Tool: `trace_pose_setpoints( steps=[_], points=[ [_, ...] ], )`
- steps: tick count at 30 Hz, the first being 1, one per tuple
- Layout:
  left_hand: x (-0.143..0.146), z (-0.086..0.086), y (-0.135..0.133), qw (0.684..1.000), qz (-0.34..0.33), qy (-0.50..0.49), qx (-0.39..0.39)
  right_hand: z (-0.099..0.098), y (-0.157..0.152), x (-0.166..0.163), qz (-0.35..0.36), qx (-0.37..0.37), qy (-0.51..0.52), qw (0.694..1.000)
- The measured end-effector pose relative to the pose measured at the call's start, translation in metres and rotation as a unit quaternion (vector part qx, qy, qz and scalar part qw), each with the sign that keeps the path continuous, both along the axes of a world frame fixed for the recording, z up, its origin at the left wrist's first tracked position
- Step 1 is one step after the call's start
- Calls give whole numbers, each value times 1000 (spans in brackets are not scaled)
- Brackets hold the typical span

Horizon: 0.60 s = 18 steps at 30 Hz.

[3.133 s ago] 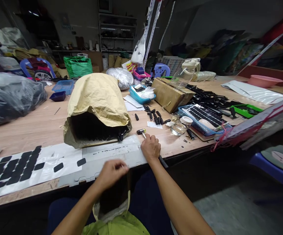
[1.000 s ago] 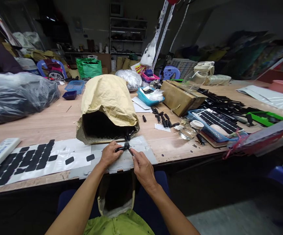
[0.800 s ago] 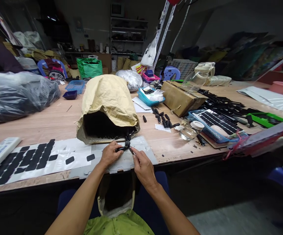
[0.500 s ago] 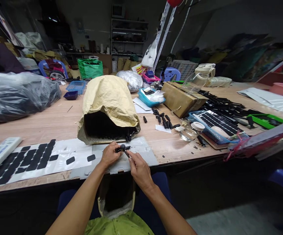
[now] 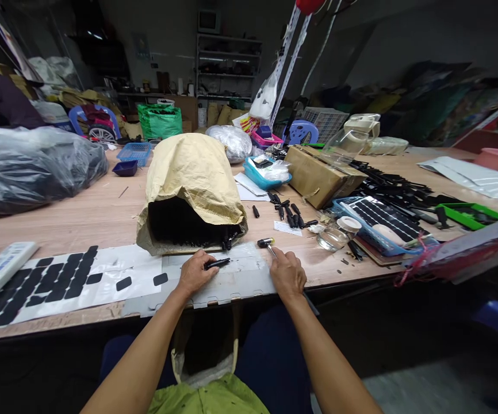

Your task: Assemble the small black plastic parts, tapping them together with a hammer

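Note:
My left hand (image 5: 197, 271) is closed on a slim black plastic part (image 5: 218, 263), resting over the grey board (image 5: 236, 282) at the table's front edge. To its right, my right hand (image 5: 288, 275) grips a small hammer (image 5: 265, 242); the head, with a yellow end, lies at or just above the tabletop, and the dark handle shows below the palm. Right behind my left hand, a tan woven sack (image 5: 191, 172) lies with its dark mouth facing me. Black parts (image 5: 229, 238) show at that mouth; deeper inside is too dark to make out.
On the left is a white sheet of black stickers (image 5: 106, 282) with a white box-shaped device (image 5: 5, 267). Several black handles (image 5: 290, 213) lie beyond my right hand, near a clear jar (image 5: 333, 236) and a blue basket (image 5: 374, 227). A person (image 5: 5, 98) sits far left.
My right hand has moved right with the hammer, away from the black part. My left hand stays nearly in place, still holding the part.

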<state>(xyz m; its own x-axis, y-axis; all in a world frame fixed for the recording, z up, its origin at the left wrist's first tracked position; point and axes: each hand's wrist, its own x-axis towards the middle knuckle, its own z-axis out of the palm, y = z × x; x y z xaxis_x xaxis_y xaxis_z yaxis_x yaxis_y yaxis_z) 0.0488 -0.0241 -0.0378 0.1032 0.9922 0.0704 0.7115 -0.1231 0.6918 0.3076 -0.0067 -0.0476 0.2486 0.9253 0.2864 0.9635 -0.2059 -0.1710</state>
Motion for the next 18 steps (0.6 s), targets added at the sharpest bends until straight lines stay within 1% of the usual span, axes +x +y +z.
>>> trace_pose_setpoints(
  steps=[3, 5, 6, 8, 10, 11, 12, 13, 14, 15, 17, 18],
  points=[
    [-1, 2, 2, 1000, -8, -6, -2, -6, 2, -3, -12, 30, -34, 999],
    [-1, 8, -5, 1000, -21, -18, 2, -8, 1, -6, -13, 36, -41, 998],
    [0, 12, -13, 999, -35, -31, 5, -8, 1, -7, -11, 35, -42, 998],
    [5, 19, -37, 994, -79, -75, 0, -8, 0, -7, -9, 34, -46, 998],
    [12, 18, -71, 981, -138, -129, -39, -7, 0, -7, -9, 33, -47, 998],
    [16, 12, -88, 973, -163, -148, -72, -7, 0, -7, -9, 32, -47, 998],
    [20, 4, -104, 965, -183, -152, -110, -7, 0, -7, -9, 31, -46, 998],
    [23, -8, -117, 962, -181, -147, -144, -7, 0, -7, -8, 29, -46, 999],
    [26, -23, -127, 961, -159, -138, -178, -7, 1, -7, -8, 28, -45, 999],
    [28, -40, -133, 961, -119, -127, -215, -7, 1, -7, -8, 27, -45, 999],
    [29, -74, -136, 959, -28, -78, -271, -7, 1, -7, -8, 27, -45, 999],
    [27, -89, -132, 952, 11, -53, -301, -8, 1, -7, -8, 28, -45, 999]
  ],
)
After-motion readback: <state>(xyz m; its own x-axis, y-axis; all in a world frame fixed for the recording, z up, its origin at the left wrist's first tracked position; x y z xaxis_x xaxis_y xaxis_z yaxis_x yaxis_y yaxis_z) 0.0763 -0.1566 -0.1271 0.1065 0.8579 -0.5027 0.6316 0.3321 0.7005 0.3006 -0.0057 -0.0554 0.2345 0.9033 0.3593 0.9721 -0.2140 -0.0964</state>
